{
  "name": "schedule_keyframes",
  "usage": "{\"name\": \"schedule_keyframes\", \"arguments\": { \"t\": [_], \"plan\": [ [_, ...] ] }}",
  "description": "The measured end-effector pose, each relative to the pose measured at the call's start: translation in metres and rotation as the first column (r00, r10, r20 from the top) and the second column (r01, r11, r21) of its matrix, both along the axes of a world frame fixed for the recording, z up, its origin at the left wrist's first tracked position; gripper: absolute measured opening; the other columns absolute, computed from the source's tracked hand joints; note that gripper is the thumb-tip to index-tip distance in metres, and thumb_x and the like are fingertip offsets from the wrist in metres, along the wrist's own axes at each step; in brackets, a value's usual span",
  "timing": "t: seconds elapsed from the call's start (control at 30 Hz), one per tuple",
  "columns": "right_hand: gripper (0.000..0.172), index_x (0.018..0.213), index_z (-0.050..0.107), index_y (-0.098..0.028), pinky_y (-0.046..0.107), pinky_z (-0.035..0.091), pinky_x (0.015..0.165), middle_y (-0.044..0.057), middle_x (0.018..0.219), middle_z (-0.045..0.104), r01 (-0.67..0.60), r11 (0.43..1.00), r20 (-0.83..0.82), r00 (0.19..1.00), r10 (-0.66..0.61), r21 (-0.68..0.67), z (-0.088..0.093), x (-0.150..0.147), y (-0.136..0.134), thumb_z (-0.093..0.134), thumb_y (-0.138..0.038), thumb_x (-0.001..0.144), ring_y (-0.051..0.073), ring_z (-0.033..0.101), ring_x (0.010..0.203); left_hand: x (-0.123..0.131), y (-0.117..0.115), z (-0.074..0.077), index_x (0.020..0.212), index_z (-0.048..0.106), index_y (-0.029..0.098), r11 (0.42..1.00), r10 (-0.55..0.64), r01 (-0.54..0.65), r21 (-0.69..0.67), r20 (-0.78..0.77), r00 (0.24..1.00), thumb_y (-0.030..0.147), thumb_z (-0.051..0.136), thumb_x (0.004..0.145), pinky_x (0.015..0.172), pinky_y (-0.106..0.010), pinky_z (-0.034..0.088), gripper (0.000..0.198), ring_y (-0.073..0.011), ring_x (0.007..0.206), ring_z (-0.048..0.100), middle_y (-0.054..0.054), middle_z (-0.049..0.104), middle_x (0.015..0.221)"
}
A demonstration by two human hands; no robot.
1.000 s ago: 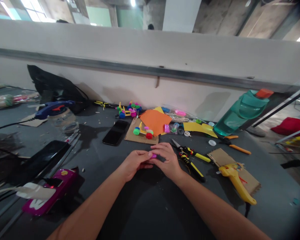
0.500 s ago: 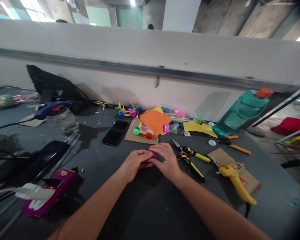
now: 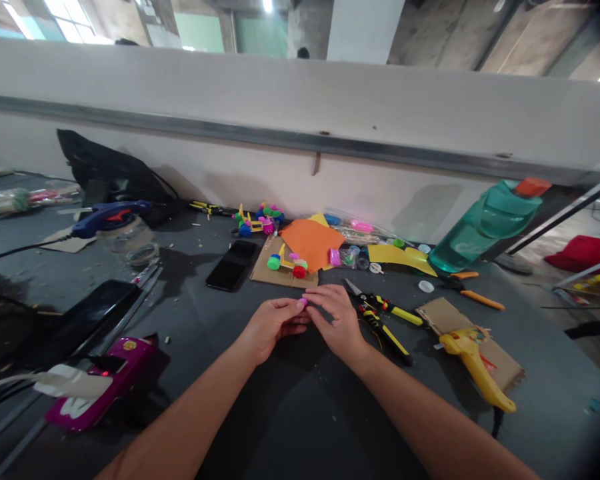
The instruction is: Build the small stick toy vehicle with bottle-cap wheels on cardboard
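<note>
A small pink-purple piece (image 3: 303,302) shows between my fingertips, mostly covered, and its exact kind cannot be made out. My left hand (image 3: 275,325) pinches it between thumb and fingers, the lower fingers curled beneath. My right hand (image 3: 336,317) meets it from the other side, index fingertip and thumb around the piece. Just beyond my hands, a small toy car (image 3: 287,262) with a yellow frame and green and red wheels stands on a cardboard piece (image 3: 263,271). Close to my right hand lie yellow-and-black snips (image 3: 385,303) and yellow-and-black pliers (image 3: 385,333).
To the right are a yellow glue gun (image 3: 473,363) on cardboard, orange-handled pliers (image 3: 481,299) and a teal bottle (image 3: 480,230). Orange paper (image 3: 313,243) and colourful toy parts lie at the back. A phone (image 3: 233,265), blue glue gun (image 3: 107,219) and purple power strip (image 3: 130,360) are leftward.
My right fingers have loosened and shifted slightly, and more of the small pink-purple piece shows. My left hand keeps its pinch. The whole view has shifted a little.
</note>
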State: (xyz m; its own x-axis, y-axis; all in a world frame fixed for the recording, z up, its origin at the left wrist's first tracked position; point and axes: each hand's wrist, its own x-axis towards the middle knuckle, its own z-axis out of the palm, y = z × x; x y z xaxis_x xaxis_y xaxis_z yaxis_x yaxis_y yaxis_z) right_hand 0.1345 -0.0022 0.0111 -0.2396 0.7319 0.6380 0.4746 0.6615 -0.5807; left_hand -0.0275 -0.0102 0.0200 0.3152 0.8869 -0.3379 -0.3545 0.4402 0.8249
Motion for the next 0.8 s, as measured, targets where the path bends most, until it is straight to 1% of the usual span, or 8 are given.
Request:
{"name": "schedule_keyframes", "arguments": {
  "t": [0.13,0.23,0.4,0.57,0.7,0.8],
  "plan": [
    [0.032,0.108,0.063,-0.027,0.044,0.041,0.091,0.003,0.107,0.064,-0.006,0.999,0.097,0.995,0.001,0.049,0.0011,0.0007,-0.0022,0.054,-0.015,0.080,0.022,0.051,0.102,-0.0003,0.0003,0.0003,0.083,0.068,0.013,1.000,0.020,-0.020,0.000,0.020,1.000,0.032,0.070,0.070,0.069,-0.026,0.052,0.023,-0.0130,0.073,0.063,-0.005,0.068,0.078],
    [0.036,0.110,0.062,-0.028,0.045,0.041,0.091,0.003,0.110,0.062,-0.014,0.998,0.124,0.992,0.007,0.061,0.0008,0.0014,-0.0025,0.052,-0.013,0.078,0.022,0.050,0.104,-0.0006,0.0005,0.0015,0.082,0.068,0.013,1.000,0.017,-0.017,-0.005,0.014,1.000,0.031,0.070,0.070,0.069,-0.026,0.052,0.022,-0.0130,0.073,0.063,-0.005,0.068,0.077],
    [0.044,0.116,0.058,-0.027,0.045,0.041,0.091,0.004,0.112,0.061,-0.046,0.999,0.086,0.995,0.043,0.027,-0.0009,0.0013,-0.0025,0.048,-0.008,0.077,0.022,0.050,0.104,-0.0005,0.0010,0.0012,0.083,0.068,0.012,1.000,0.020,-0.020,-0.018,0.000,1.000,0.030,0.070,0.070,0.069,-0.026,0.052,0.022,-0.0145,0.075,0.064,-0.007,0.068,0.079],
    [0.052,0.119,0.055,-0.029,0.046,0.040,0.093,0.002,0.114,0.060,-0.085,0.996,0.041,0.996,0.085,-0.014,-0.0037,0.0002,-0.0030,0.045,-0.004,0.074,0.022,0.049,0.106,-0.0006,0.0008,0.0000,0.086,0.068,0.011,1.000,0.013,-0.014,-0.008,-0.004,1.000,0.030,0.070,0.071,0.069,-0.026,0.052,0.024,-0.0149,0.076,0.064,-0.008,0.069,0.082],
    [0.057,0.123,0.051,-0.030,0.046,0.038,0.095,0.002,0.119,0.058,-0.126,0.990,0.027,0.991,0.128,-0.059,-0.0042,-0.0015,-0.0046,0.043,-0.003,0.073,0.022,0.046,0.110,-0.0003,0.0008,-0.0009,0.087,0.068,0.012,1.000,0.018,-0.018,-0.001,0.001,1.000,0.030,0.069,0.071,0.072,-0.028,0.051,0.025,-0.0161,0.079,0.064,-0.009,0.069,0.085],
    [0.060,0.129,0.045,-0.028,0.046,0.036,0.098,0.003,0.125,0.053,-0.139,0.985,0.017,0.990,0.142,-0.097,-0.0031,-0.0026,-0.0058,0.043,-0.004,0.074,0.022,0.043,0.116,0.0001,0.0012,-0.0017,0.088,0.068,0.012,1.000,0.029,-0.028,-0.007,0.016,0.999,0.031,0.069,0.071,0.072,-0.029,0.051,0.025,-0.0155,0.078,0.064,-0.009,0.069,0.087]
  ]
}}
